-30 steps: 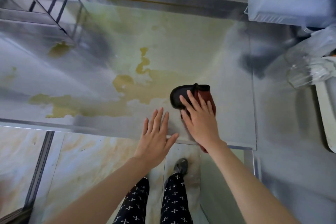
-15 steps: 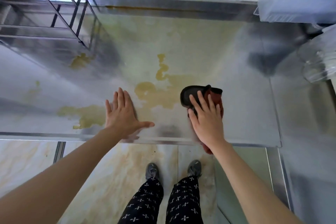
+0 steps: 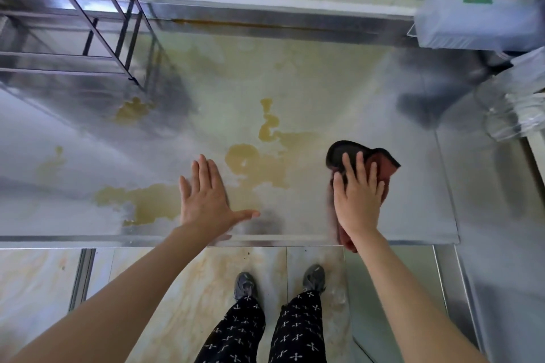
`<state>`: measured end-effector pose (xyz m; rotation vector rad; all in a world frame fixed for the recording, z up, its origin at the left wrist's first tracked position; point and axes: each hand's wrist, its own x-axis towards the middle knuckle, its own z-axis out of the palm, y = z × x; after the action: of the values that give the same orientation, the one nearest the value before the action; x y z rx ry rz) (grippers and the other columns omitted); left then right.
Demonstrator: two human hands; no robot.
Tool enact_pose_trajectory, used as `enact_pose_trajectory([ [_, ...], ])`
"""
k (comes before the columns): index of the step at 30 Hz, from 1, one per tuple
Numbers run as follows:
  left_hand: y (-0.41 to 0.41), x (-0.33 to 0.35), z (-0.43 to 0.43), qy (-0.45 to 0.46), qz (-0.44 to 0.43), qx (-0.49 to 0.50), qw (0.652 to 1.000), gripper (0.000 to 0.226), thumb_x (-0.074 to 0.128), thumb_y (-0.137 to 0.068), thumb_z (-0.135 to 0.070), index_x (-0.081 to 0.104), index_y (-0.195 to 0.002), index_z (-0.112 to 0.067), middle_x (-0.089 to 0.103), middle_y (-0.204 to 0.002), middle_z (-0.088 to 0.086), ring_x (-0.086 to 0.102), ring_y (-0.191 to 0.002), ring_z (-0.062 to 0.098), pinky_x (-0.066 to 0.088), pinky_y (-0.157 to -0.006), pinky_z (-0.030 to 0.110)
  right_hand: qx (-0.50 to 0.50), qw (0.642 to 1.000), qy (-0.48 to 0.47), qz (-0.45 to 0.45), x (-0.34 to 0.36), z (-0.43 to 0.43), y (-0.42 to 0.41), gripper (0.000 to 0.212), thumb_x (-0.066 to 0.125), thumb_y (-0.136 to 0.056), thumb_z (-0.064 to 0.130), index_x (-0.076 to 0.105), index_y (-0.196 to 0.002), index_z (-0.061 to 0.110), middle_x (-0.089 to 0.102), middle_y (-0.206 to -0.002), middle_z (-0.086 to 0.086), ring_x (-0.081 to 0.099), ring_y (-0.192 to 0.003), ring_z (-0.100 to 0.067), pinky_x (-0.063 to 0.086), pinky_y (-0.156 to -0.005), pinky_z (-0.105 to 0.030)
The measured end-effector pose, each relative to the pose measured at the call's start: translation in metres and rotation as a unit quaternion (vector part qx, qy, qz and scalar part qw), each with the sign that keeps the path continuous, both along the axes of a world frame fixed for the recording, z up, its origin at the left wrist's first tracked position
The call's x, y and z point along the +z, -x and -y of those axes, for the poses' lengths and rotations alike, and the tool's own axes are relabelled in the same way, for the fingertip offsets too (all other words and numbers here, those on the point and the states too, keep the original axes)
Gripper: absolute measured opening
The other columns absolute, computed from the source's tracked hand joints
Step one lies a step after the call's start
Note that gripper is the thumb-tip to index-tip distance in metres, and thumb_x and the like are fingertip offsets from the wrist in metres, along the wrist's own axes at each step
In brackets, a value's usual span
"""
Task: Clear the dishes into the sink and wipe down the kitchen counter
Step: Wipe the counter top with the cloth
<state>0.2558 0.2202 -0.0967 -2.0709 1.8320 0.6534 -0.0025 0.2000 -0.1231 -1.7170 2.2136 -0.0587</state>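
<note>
A steel counter (image 3: 339,82) runs across the view, with a yellow-brown spill (image 3: 259,168) pooled near its front middle. My right hand (image 3: 358,200) lies flat, fingers straight, pressing a dark red and black cloth (image 3: 383,160) onto the counter just right of the spill. The cloth's near end hangs over the front edge. My left hand (image 3: 206,197) rests flat on the counter, fingers straight and thumb out, at the spill's left part.
A metal rack (image 3: 88,38) stands at the back left. A blue-grey box (image 3: 483,6) sits at the back right, with clear plastic (image 3: 513,109) beside it. More yellow-brown patches (image 3: 129,110) lie left. My feet are on the tiled floor (image 3: 182,289) below.
My left hand moved from the counter's front edge leftward and forward onto the counter surface and stays flat there. My right hand stays pressed on the cloth in about the same place.
</note>
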Motion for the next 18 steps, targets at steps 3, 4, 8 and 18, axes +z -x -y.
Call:
enact_pose_trajectory([
  [3, -0.001, -0.002, 0.000, 0.005, -0.005, -0.001, 1.000, 0.140, 0.029, -0.050, -0.093, -0.021, -0.140, 0.001, -0.025, -0.151, 0.016, -0.022, -0.140, 0.028, -0.007, -0.113, 0.048, -0.006, 1.000, 0.006, 0.017, 0.000, -0.004, -0.039, 0.050, 0.022, -0.100, 0.042, 0.014, -0.148, 0.032, 0.003, -0.158, 0.003, -0.001, -0.145, -0.029, 0.000, -0.115, -0.050],
  [4, -0.001, -0.002, 0.000, 0.007, -0.007, 0.000, 1.000, 0.140, 0.029, -0.050, -0.094, -0.021, -0.140, 0.001, -0.025, -0.151, 0.016, -0.022, -0.140, 0.028, -0.007, -0.113, 0.048, 0.037, 0.999, 0.011, 0.020, 0.000, -0.011, -0.052, 0.050, 0.020, -0.099, 0.044, 0.014, -0.148, 0.033, 0.002, -0.158, 0.005, -0.002, -0.145, -0.027, -0.002, -0.114, -0.048],
  [8, 0.000, -0.002, 0.000, 0.008, -0.015, 0.003, 1.000, 0.142, 0.029, -0.048, -0.094, -0.021, -0.140, 0.001, -0.025, -0.151, 0.018, -0.022, -0.140, 0.030, -0.004, -0.113, 0.048, 0.175, 0.984, -0.012, 0.008, -0.002, -0.027, -0.055, 0.056, 0.003, -0.092, 0.054, 0.005, -0.146, 0.040, -0.010, -0.153, 0.013, -0.016, -0.139, -0.015, -0.005, -0.115, -0.043],
  [18, -0.001, -0.004, 0.000, 0.021, -0.012, -0.009, 1.000, 0.139, 0.031, -0.051, -0.092, -0.019, -0.140, 0.003, -0.021, -0.151, 0.020, -0.018, -0.140, 0.033, 0.000, -0.115, 0.048, 0.001, 1.000, 0.003, 0.015, 0.001, 0.004, -0.040, 0.050, 0.020, -0.099, 0.045, 0.017, -0.148, 0.034, 0.004, -0.158, 0.005, 0.001, -0.145, -0.028, 0.001, -0.115, -0.050],
])
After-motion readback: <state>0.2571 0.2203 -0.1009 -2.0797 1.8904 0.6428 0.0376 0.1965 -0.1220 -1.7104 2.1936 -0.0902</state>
